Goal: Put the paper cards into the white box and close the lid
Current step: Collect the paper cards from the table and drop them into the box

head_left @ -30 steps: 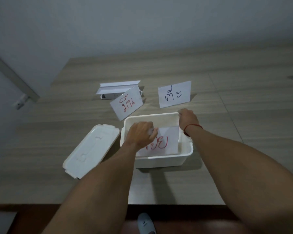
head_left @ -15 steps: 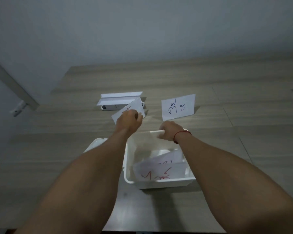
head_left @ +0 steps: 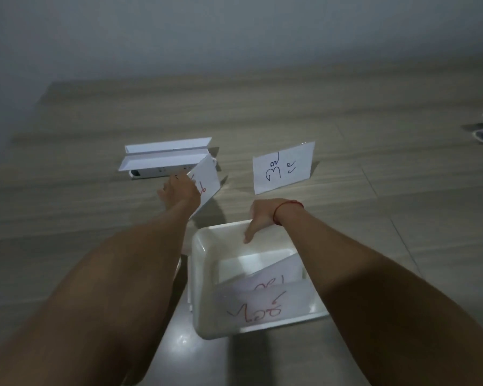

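Head: flat rectangular paper card (head_left: pixel 207 182), smooth.

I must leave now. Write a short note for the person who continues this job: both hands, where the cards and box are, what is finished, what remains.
Left hand: gripping the card with red writing on the table, behind the box.
Right hand: holding the far rim of the white box, steadying it.
Done: two cards with red writing lie inside the box.
Left: put in the gripped card, then the card with black writing standing further right, and the folded cards at the back. Then close the lid, which is hidden in this view.
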Demonstrator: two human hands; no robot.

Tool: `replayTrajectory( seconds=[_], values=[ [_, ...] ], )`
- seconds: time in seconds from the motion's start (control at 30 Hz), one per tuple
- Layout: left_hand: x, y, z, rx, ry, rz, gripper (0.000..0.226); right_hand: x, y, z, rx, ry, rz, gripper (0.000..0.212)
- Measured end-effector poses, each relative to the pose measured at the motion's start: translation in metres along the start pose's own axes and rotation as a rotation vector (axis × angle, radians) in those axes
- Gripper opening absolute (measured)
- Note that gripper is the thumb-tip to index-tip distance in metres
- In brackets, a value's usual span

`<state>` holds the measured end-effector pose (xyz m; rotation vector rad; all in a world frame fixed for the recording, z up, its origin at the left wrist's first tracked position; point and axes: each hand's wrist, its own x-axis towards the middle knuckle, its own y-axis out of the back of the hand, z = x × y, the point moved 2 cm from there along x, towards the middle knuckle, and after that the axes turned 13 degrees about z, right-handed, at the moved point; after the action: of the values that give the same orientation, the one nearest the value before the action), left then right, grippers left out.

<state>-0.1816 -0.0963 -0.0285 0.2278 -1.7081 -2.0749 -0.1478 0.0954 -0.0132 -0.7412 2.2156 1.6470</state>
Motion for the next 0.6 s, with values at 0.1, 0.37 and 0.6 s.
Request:
replayTrajectory(
  seconds=[0.1,0.37,0.6],
  values=[
    [-0.003,-0.007,0.000,0.025,-0.024,-0.025,0.030,0.000,-0.002,-0.001,0.011,0.012,0.008,0.039],
    [-0.030,0.029,0.014,-0.040,-0.083,0.158,0.023,-0.019,-0.014,0.005,0.061,0.046,0.156,0.048],
    [-0.067,0.093,0.018,-0.063,-0.179,0.464,0.032,-0.062,-0.010,0.033,0.031,0.003,0.363,0.038]
  ],
)
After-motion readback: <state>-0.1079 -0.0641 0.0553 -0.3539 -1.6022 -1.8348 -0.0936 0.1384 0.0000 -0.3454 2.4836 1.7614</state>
